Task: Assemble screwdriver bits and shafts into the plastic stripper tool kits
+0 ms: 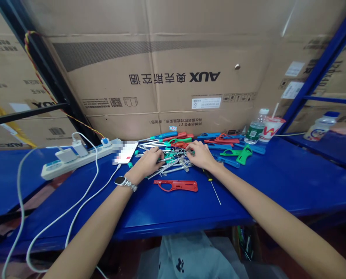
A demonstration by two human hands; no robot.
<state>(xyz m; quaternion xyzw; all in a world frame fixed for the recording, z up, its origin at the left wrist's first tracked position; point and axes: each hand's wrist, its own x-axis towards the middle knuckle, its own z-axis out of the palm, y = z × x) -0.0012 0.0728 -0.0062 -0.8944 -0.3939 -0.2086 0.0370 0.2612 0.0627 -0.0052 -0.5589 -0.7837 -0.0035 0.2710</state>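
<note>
My left hand (150,161), with a watch (120,180) on its wrist, rests at the left side of a pile of metal tubes (173,169) with green ends and small wire parts. Its fingers curl down into the pile, and whatever they hold is hidden. At the pile's right side is my right hand (201,155), thumb and fingers bent together over the small parts; what lies between them is too small to name. Nearer to me lies a red lighter casing half (177,185). A screwdriver (214,190) with a black and yellow handle points toward me beneath my right forearm.
Blue and red lighter casings (219,140) and a green one (244,155) lie behind and right. A water bottle (254,130), a cup with a straw (270,130) and a power strip (74,161) stand around. White cables (85,195) cross the blue table (149,217); a phone (127,152) lies left.
</note>
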